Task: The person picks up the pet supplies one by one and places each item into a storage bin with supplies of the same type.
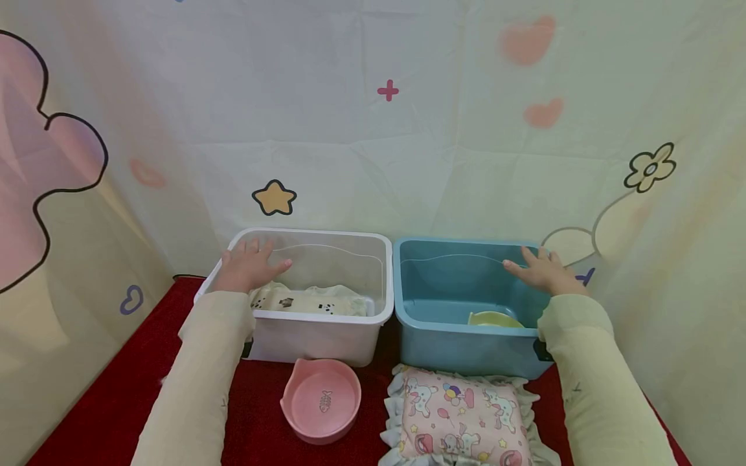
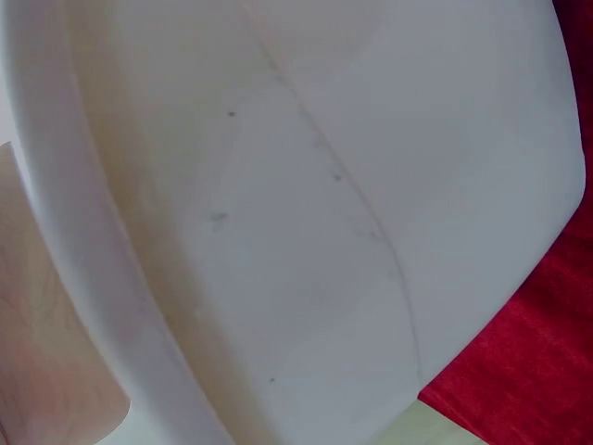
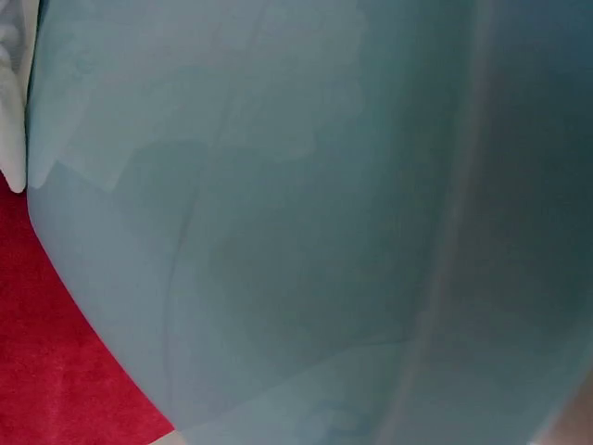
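Observation:
My left hand [image 1: 245, 266] is spread over the left rim of a white plastic bin [image 1: 326, 333], fingers straight and thumb out over the opening. Inside that bin lies a cream cloth [image 1: 309, 301] with small animal prints. On the other side, my right hand [image 1: 542, 270] is at the right rim of a blue plastic bin [image 1: 466, 349], its fingers extended and holding nothing. A yellow-green rounded object [image 1: 495, 318], partly hidden by the front wall, sits in the blue bin. Both wrist views are mostly filled by the outer bin walls; part of the left hand [image 2: 51, 315] shows at the edge.
A pink cat-eared bowl [image 1: 322, 401] with a fishbone print stands before the white bin. Before the blue bin lies a frilled pink cushion [image 1: 466, 417]. Red cloth [image 1: 256, 414] covers the table, and a printed curtain [image 1: 326, 129] hangs behind.

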Tool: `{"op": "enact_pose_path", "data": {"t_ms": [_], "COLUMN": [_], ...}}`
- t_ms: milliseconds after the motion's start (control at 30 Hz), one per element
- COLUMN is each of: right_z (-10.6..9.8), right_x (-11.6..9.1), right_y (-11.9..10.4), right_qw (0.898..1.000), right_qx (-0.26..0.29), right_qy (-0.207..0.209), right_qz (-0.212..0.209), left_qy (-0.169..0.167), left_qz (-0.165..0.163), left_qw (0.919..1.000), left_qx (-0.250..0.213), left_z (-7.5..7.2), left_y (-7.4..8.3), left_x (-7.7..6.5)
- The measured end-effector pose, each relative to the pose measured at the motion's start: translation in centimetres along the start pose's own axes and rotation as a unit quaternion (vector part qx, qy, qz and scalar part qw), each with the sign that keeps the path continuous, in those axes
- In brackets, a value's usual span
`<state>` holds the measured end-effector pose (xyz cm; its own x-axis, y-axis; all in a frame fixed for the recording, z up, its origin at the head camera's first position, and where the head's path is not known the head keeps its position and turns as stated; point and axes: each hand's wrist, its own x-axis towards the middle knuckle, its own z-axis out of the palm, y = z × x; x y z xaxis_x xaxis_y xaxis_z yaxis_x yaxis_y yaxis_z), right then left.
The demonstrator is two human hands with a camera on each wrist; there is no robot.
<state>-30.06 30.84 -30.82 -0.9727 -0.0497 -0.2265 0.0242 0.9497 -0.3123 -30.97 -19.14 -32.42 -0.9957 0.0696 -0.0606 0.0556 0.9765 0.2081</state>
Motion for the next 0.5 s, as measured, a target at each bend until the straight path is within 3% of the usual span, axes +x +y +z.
{"op": "enact_pose_path", "data": {"t_ms": [500], "right_z": [0.08], "right_x": [-0.25], "right_y": [0.43], "right_qw": [1.000], "right_qx": [-0.001], "right_qy": [0.001], "right_qz": [0.000], "left_qy": [-0.008], "left_qz": [-0.006], "left_qw": [0.9999], "left_qx": [-0.012], "left_z": [-0.19], "left_y": [-0.14], "left_x": [-0.28]}}
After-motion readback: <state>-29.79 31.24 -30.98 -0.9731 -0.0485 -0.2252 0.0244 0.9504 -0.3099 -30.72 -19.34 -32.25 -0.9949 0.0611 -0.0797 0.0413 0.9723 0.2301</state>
